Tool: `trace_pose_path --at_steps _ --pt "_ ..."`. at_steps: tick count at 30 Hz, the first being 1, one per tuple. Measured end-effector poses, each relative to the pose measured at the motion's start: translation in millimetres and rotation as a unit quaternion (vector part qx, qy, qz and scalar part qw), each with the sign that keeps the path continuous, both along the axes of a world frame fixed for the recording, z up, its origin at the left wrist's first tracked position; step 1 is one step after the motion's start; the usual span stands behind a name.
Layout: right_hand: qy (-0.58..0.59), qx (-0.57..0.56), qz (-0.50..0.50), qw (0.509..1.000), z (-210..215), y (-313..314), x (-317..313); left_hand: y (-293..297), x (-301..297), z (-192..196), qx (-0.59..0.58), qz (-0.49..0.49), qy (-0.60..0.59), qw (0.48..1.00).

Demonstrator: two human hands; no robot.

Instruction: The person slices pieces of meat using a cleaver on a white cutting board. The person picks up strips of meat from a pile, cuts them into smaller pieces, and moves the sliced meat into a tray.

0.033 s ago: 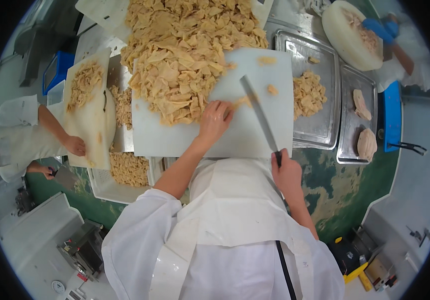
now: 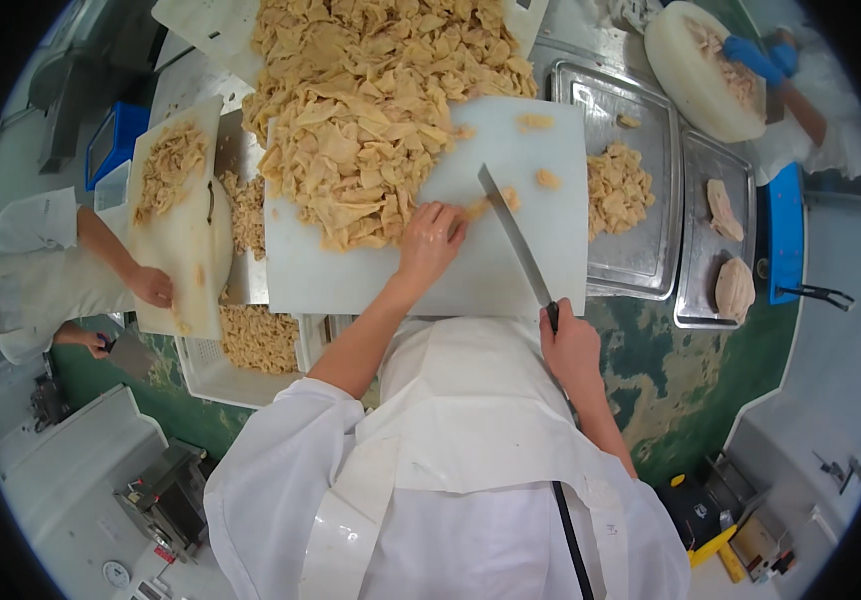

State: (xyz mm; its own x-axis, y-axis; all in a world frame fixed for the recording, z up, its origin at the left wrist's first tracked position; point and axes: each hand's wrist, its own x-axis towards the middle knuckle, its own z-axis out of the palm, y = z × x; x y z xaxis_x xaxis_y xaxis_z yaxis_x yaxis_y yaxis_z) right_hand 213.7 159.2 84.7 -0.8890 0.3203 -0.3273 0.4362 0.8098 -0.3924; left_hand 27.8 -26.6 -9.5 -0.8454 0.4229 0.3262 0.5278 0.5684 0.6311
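A long knife is held in the right hand, whose fingers are wrapped around the black handle at the near right edge of the white cutting board. The blade is angled toward the far left, its tip set beyond a small pale-yellow strip. The strip is placed on the board between the blade and the left hand; a small cut piece is seen just right of the blade. The fingers of the left hand are curled and kept together beside the strip's left end; whether it is pinched or only pressed cannot be told.

Handling (judged): the strip is expected to be light, soft, limp and slippery. It is best held down at its left end with tucked fingertips, clear of the edge. The knife is judged stiff, to be gripped by the handle only.

Materials: a large heap of moist-looking, skin-like flakes, folded and irregular, is piled at the far left of the board. Loose scraps are scattered toward the far right. A smaller heap is held on a shiny rimmed metal tray; paler, rounded pieces are laid on a second tray farther right
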Motion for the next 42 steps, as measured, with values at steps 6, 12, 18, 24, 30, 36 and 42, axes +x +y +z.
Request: trace_pose_path --at_steps 6,12,18,24,30,36,42 --pt "0.031 -0.006 -0.087 0.996 16 2 6 -12 -2 5 0.008 -0.029 0.012 0.999" --pt "0.038 -0.046 0.009 0.998 23 -20 1 -25 1 4 0.018 -0.005 -0.015 1.0" --pt "0.013 -0.028 -0.015 0.999 17 -16 10 -47 -21 28 -0.016 0.027 0.061 0.998" --pt "-0.041 -0.09 0.069 0.993 4 -29 -4 -57 -94 64 -0.16 0.103 0.175 0.966" --pt "0.025 -0.094 -0.192 0.977 -24 15 4 -63 -142 71 -0.152 0.076 0.157 0.973" --pt "0.039 -0.026 -0.236 0.971 -7 43 14 -50 -157 79 -0.357 -0.041 0.142 0.922" --pt "0.069 -0.079 -0.188 0.977 -14 17 29 -13 -132 78 -0.044 -0.152 0.027 0.987"
